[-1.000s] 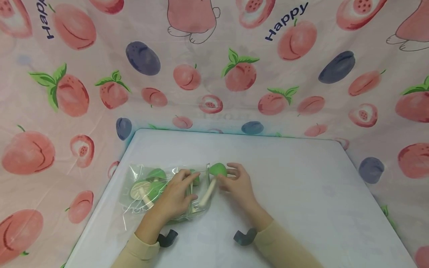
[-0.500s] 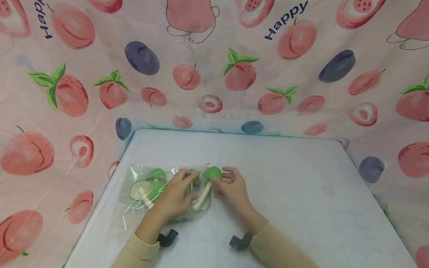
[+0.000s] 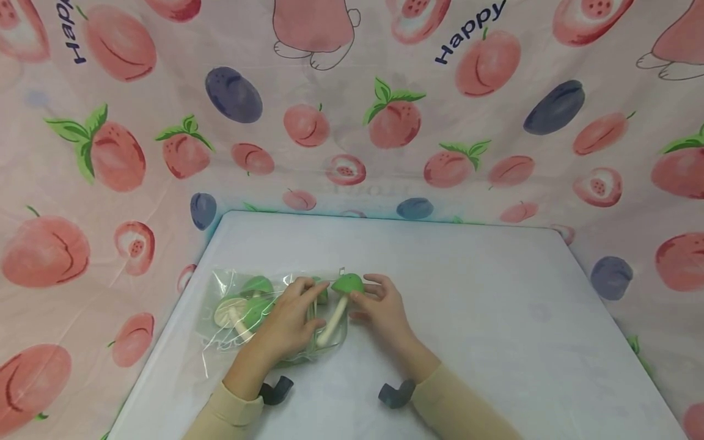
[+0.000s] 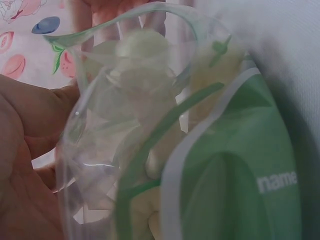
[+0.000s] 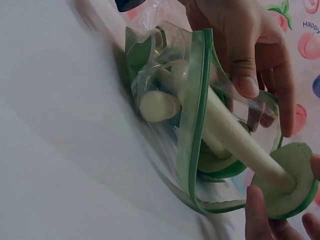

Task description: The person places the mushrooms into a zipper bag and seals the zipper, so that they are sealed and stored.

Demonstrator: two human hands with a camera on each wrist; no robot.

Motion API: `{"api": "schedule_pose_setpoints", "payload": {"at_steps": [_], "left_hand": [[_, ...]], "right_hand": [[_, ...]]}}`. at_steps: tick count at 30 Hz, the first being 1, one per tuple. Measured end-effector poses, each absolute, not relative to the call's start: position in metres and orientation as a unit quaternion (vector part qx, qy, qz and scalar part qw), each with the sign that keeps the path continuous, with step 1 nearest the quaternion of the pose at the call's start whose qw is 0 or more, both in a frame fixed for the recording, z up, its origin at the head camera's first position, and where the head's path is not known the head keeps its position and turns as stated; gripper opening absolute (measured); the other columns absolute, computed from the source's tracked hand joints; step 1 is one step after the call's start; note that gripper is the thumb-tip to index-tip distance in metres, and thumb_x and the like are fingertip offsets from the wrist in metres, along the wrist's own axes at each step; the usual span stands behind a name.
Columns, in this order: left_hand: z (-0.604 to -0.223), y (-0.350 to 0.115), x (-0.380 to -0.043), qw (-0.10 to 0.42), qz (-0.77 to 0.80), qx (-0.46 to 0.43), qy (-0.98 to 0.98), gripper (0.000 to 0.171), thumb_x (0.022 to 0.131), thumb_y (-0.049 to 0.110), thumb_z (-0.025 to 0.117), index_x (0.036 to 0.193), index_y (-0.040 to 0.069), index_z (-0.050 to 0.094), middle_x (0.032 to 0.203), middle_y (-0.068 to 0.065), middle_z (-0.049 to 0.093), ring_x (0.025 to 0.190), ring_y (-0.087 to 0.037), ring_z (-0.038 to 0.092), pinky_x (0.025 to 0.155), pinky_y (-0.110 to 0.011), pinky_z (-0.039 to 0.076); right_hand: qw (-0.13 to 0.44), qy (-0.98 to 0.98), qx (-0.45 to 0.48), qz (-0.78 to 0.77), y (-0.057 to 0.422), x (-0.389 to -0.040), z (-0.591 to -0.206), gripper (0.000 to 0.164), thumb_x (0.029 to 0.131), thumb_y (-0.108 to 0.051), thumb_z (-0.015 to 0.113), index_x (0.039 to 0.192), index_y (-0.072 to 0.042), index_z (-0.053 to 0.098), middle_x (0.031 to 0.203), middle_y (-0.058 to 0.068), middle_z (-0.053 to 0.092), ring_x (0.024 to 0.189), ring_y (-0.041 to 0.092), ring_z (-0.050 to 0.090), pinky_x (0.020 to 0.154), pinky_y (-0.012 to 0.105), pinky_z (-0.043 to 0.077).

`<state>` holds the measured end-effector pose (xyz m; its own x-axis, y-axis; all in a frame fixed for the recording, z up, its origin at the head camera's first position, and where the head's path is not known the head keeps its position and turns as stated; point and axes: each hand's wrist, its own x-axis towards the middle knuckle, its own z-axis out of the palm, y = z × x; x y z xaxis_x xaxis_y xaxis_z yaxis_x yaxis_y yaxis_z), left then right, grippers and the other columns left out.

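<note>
A clear zip bag [image 3: 208,333] with green edging lies left of the middle of the table, several green-capped toy mushrooms inside [image 3: 254,311]. My left hand [image 3: 287,321] lies over the bag and holds its mouth apart; the right wrist view shows the thumb [image 5: 248,86] on one side of the upper edge and fingers on the other. My right hand [image 3: 385,315] grips another toy mushroom [image 3: 348,283] by its green cap. Its pale stem [image 5: 240,140] points into the open mouth, the cap outside. In the left wrist view the bag's green panel [image 4: 235,165] covers much of the contents.
The white table [image 3: 467,293] stretches away to the right and behind the bag. Fruit-patterned cloth [image 3: 352,122] hangs at the back and sides. Dark curved pieces [image 3: 276,391] stick out at both wrists, close over the table.
My right hand has moved left with the mushroom, carrying its stem into the bag's mouth; during the last half second it has barely moved. My left hand has stayed in place.
</note>
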<state>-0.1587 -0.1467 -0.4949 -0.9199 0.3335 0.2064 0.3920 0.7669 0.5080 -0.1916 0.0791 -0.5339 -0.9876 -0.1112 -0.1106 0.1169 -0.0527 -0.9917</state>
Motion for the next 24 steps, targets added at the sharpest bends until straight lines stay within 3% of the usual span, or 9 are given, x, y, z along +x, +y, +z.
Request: {"api": "schedule_pose_setpoints", "payload": {"at_steps": [18, 24], "left_hand": [[-0.4944, -0.1456, -0.1588, 0.046, -0.285, -0.196, -0.937, 0.075, 0.087, 0.012, 0.09, 0.155, 0.016, 0.059, 0.14, -0.003, 0.057, 0.121, -0.022, 0.06, 0.103, -0.044, 0.057], [-0.494, -0.1453, -0.1594, 0.052, -0.29, -0.203, -0.934, 0.076, 0.086, 0.011, 0.09, 0.155, 0.016, 0.058, 0.141, -0.004, 0.057, 0.123, -0.023, 0.061, 0.104, -0.045, 0.057]], "right_hand": [[0.134, 0.652, 0.016, -0.746, 0.0742, -0.1879, -0.5388, 0.071, 0.099, -0.012, 0.073, 0.159, -0.002, 0.036, 0.146, 0.029, 0.052, 0.125, 0.041, 0.066, 0.091, 0.049, 0.066], [0.132, 0.64, 0.034, -0.757, 0.0719, -0.1888, -0.5404, 0.056, 0.099, -0.008, 0.068, 0.15, 0.002, 0.045, 0.143, 0.027, 0.05, 0.124, 0.037, 0.065, 0.095, 0.049, 0.065]]}}
